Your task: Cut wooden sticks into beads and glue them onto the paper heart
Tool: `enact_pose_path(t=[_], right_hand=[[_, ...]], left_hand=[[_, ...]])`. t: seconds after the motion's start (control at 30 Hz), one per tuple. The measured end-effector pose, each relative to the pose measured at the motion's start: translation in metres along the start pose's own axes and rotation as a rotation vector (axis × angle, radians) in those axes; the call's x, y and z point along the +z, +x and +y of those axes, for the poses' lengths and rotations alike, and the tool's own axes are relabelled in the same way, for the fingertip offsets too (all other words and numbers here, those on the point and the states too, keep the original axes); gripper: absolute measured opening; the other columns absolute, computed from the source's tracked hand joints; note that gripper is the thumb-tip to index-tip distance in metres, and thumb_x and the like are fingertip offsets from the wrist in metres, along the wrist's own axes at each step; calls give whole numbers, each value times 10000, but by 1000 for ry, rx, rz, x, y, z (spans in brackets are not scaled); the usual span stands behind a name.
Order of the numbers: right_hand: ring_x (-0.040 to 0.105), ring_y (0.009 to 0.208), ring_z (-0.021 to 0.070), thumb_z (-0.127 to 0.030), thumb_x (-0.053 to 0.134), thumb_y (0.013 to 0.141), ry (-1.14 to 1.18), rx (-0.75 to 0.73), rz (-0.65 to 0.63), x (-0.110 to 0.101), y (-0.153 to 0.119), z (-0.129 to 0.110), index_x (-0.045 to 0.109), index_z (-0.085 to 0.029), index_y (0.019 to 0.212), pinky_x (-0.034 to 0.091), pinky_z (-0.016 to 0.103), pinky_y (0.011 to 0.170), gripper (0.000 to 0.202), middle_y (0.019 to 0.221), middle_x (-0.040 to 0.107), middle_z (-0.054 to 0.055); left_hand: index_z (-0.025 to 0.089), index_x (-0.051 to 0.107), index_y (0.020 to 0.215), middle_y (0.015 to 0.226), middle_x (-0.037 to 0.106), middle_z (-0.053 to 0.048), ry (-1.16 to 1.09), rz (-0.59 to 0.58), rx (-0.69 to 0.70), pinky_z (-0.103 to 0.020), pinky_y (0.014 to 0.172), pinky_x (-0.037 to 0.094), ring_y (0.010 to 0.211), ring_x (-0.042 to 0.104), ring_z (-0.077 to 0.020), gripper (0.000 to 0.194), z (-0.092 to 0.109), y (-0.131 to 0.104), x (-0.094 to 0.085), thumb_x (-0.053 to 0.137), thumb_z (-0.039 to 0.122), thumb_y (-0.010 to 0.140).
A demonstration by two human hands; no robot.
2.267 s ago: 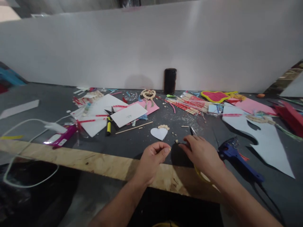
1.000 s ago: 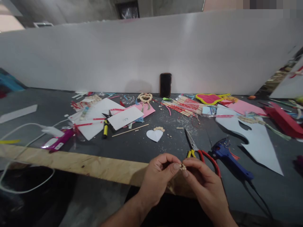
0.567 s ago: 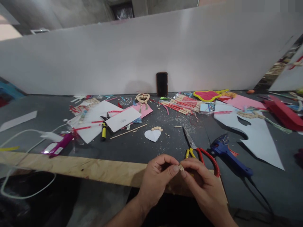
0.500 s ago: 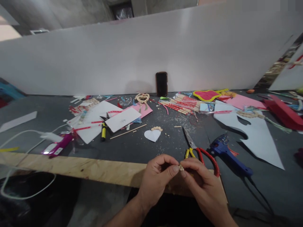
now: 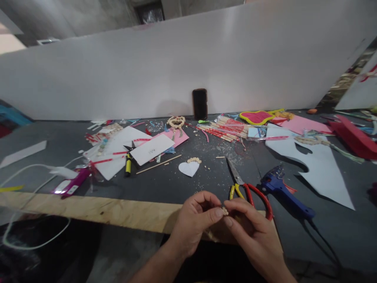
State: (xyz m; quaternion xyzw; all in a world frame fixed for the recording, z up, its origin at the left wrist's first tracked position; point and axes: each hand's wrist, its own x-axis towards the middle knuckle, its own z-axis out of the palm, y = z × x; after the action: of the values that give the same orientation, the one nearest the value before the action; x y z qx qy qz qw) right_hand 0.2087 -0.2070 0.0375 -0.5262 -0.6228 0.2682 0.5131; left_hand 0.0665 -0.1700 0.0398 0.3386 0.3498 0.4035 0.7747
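Observation:
Just over the table's front edge, a small cluster of pale wooden pieces sits between my two hands. My left hand pinches its left side between thumb and forefinger. From the other side, my right hand has its forefinger and thumb tips at the cluster, bent around it. Ahead of the hands lies a white paper heart, with similar pale pieces in a row along its upper right edge. Scissors with red handles rest beyond my right hand, partly over a yellow-handled tool.
A blue glue gun lies at the right beside cut white paper. Left are yellow-black pliers, a thin stick and a purple device with a white cable. A phone leans on the back panel, near bagged red-and-wood sticks.
My right thumb has moved slightly down, away from the forefinger, and the cluster has turned a little. The view has shifted slightly; the things on the table stay put.

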Motion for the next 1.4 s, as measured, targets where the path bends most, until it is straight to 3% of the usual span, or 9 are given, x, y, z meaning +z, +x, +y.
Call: enact_pose_path(t=[0.23, 0.53, 0.8, 1.17, 1.4], right_hand=[[642, 766, 155, -266, 601, 754, 37, 78, -7, -2, 0, -1, 651, -239, 885, 527, 221, 648, 143, 839, 679, 30], [626, 755, 141, -207, 582, 778, 80, -20, -45, -1, 0, 1, 648, -242, 898, 513, 229, 651, 141, 813, 661, 25], [616, 798, 156, -222, 572, 787, -43, -55, 33, 0, -2, 3, 617, -240, 891, 508, 259, 686, 115, 834, 650, 34], [605, 868, 143, -199, 575, 775, -255, -192, -26, -7, -4, 8, 581, -260, 1042, 506, 233, 730, 275, 941, 625, 34], [615, 847, 129, -199, 569, 780, -261, -192, -43, -8, -3, 5, 619, -262, 986, 504, 201, 711, 221, 905, 633, 22]], left_hand=[[136, 603, 750, 681, 584, 11, -14, -4, -5, -174, 594, 372, 618, 505, -69, 190, 2, -1, 2, 746, 189, 636], [132, 602, 742, 663, 561, 19, -14, -17, 0, -167, 594, 370, 607, 482, -58, 202, 2, -2, 2, 759, 166, 619], [144, 605, 808, 743, 593, -10, 4, -54, 11, -202, 669, 394, 686, 523, -87, 204, -1, 0, 0, 738, 186, 659], [157, 577, 884, 768, 605, -10, 76, -30, -43, -201, 662, 431, 699, 550, -91, 303, 5, -2, -2, 749, 172, 635], [165, 572, 899, 748, 604, 3, 122, -38, -42, -205, 656, 440, 665, 551, -80, 265, 7, -2, -2, 717, 193, 678]])
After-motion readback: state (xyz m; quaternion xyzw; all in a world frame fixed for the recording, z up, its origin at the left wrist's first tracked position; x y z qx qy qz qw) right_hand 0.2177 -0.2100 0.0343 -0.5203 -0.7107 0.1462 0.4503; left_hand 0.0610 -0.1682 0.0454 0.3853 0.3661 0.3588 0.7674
